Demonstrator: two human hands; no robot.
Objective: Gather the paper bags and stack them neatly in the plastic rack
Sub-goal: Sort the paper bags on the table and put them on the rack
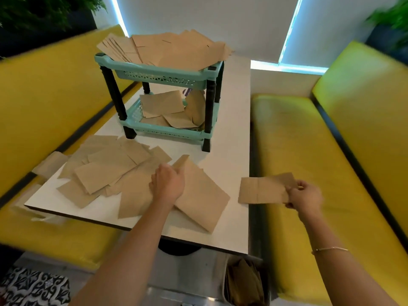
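Observation:
A teal plastic rack (161, 72) with black legs stands at the far end of the white table (229, 138). Its top shelf carries a fanned heap of brown paper bags (167, 48); several more lie loose on its bottom shelf (163, 107). A scattered pile of paper bags (106, 168) covers the near left of the table. My left hand (169, 183) grips the upper corner of a large flat paper bag (203, 195) on the table. My right hand (305, 196) pinches one small paper bag (262, 191), held flat over the table's right edge.
Yellow bench seats flank the table, left (44, 102) and right (313, 155). A bin (242, 283) with brown paper in it stands on the floor below the table's near edge. One bag (49, 163) overhangs the table's left edge. Plants fill the back corners.

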